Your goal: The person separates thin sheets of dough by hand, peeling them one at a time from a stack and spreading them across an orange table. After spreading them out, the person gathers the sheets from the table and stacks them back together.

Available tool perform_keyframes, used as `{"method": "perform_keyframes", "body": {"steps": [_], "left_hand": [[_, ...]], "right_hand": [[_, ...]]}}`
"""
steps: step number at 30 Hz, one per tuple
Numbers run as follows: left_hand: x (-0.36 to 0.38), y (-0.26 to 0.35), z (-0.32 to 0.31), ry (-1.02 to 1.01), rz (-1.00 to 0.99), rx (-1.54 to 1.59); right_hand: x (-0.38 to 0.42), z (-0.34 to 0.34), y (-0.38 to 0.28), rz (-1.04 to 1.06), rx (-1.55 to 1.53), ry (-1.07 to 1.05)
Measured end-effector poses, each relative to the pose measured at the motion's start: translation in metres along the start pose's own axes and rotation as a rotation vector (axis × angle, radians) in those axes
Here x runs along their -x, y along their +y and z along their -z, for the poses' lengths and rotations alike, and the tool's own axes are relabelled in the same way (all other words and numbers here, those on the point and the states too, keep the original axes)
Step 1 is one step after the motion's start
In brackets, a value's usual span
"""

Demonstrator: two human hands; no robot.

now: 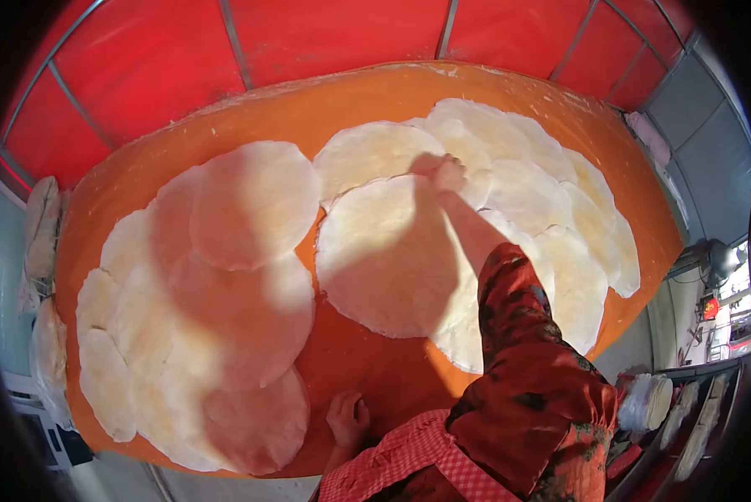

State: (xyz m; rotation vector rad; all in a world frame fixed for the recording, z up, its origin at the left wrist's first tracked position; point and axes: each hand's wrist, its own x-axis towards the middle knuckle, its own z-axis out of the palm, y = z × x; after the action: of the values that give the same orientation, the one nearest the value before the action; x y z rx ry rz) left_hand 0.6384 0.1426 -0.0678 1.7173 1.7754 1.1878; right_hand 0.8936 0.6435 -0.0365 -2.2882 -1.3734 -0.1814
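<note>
My right hand (449,174) reaches far over the table, its fingers closed at the upper right edge of a large round flatbread (375,243). The fingertips are partly hidden, and the bread's edge seems to be pinched in them. This flatbread lies mostly flat, half in shadow, overlapping another flatbread (375,155) behind it. Near the table's front edge, my left hand (348,418) rests with curled fingers and nothing visible in them. The nearest bread to it is a shaded flatbread (258,422) on its left.
Overlapping flatbreads (141,309) cover the left of the orange table (350,351), and more flatbreads (526,188) fan out at the right. Red panels (333,38) in a metal frame stand behind. Plastic-wrapped bundles (51,351) sit at the left edge; a wrapped stack (645,402) stands lower right.
</note>
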Motion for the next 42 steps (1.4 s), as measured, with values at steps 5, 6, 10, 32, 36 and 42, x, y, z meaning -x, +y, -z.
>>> {"method": "perform_keyframes", "body": {"steps": [5, 6, 10, 32, 36, 42], "left_hand": [[0.001, -0.008, -0.003, -0.017, -0.057, -0.075], [-0.001, -0.006, -0.002, -0.013, -0.051, -0.078], [-0.002, 0.001, -0.001, 0.010, -0.052, -0.077], [-0.009, 0.033, 0.036, -0.286, 0.397, 1.792], [0.007, 0.026, 0.022, -0.165, 0.363, 1.857], [0.016, 0.012, 0.020, -0.311, 0.351, 1.689]], "right_hand": [[-0.085, -0.046, 0.068, 0.742, 0.426, -0.637], [-0.095, -0.047, 0.066, 0.743, 0.427, -0.749], [-0.114, -0.044, 0.068, 0.527, -0.239, -0.629], [0.382, 0.280, 0.068, 1.179, -0.475, -0.641], [0.412, 0.255, 0.093, 1.036, -0.562, -0.779], [0.407, 0.249, 0.102, 0.837, -0.760, -0.925]]}}
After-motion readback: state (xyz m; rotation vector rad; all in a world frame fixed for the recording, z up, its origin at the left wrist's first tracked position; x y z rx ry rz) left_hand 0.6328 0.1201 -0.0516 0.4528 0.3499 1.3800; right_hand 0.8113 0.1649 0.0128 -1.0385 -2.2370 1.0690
